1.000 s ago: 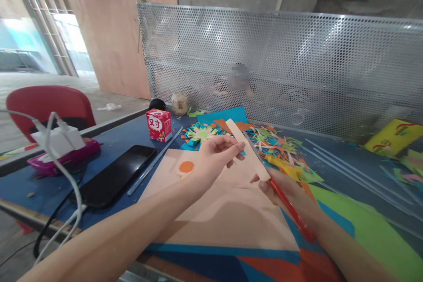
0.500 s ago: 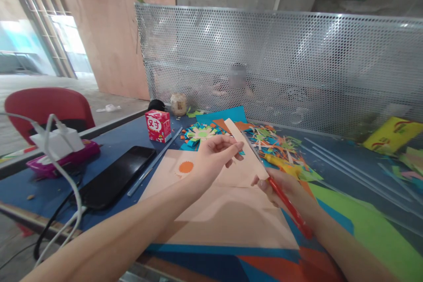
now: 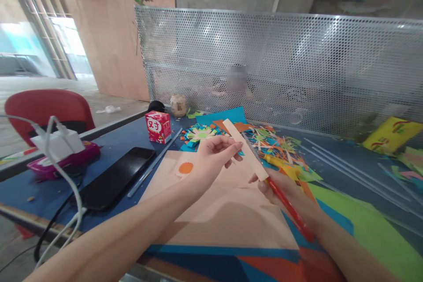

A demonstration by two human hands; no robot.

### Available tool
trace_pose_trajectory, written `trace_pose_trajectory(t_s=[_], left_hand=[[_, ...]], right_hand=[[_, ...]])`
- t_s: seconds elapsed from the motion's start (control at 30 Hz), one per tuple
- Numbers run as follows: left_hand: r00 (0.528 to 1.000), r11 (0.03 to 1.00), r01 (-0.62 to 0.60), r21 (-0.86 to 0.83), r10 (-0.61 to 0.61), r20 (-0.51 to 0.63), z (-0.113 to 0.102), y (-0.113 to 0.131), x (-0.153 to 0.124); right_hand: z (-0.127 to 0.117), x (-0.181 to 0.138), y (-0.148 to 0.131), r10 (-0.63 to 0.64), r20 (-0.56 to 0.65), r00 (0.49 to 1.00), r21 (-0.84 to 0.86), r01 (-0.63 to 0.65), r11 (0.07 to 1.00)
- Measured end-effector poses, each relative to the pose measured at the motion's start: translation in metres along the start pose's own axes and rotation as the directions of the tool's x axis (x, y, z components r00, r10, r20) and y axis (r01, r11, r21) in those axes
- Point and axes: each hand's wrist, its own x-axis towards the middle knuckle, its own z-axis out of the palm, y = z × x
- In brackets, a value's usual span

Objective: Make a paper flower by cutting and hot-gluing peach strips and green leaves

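My left hand (image 3: 213,158) pinches a long peach paper strip (image 3: 243,148) that rises toward the back of the table. My right hand (image 3: 284,189) is closed around a red stick-like tool (image 3: 288,208) whose tip meets the strip's lower end. Under both hands lies a large peach paper sheet (image 3: 224,218) with a small orange scalloped disc (image 3: 185,168) on it. Behind the hands sit a multicoloured paper flower (image 3: 201,133) and a heap of paper scraps (image 3: 280,150).
A black phone (image 3: 115,176) lies left of the sheet, with a red drink carton (image 3: 157,126) behind it. A white charger (image 3: 57,143) with cable rests on a magenta case. Clear rods (image 3: 350,167), green paper (image 3: 366,224) and a yellow packet (image 3: 393,134) lie to the right. A perforated metal screen (image 3: 280,66) closes off the back, with a person behind it.
The peach strip turned in my hands: it showed wider half a second ago and is narrow again now. Both hands stayed almost in place.
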Motion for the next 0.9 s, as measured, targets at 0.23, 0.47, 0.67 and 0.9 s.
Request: trace_pose_trajectory(t_s=[0.23,0.47,0.67,0.9], left_hand=[[1.000,1.000,-0.003,0.010,0.003,0.006,0.001,0.000,-0.001],[1.000,1.000,-0.009,0.006,0.009,0.012,0.001,-0.001,-0.001],[1.000,1.000,-0.007,-0.001,0.007,-0.003,0.002,0.001,-0.002],[1.000,1.000,-0.008,0.000,0.008,0.009,0.002,0.000,-0.003]], right_hand=[[0.000,0.000,-0.005,0.011,0.048,0.999,0.047,-0.013,0.999],[-0.001,0.002,0.000,0.008,0.052,0.999,0.022,-0.009,1.000],[0.001,0.001,0.002,0.019,0.007,1.000,0.017,-0.019,1.000],[0.002,0.002,0.005,0.006,0.006,1.000,0.009,-0.006,1.000]])
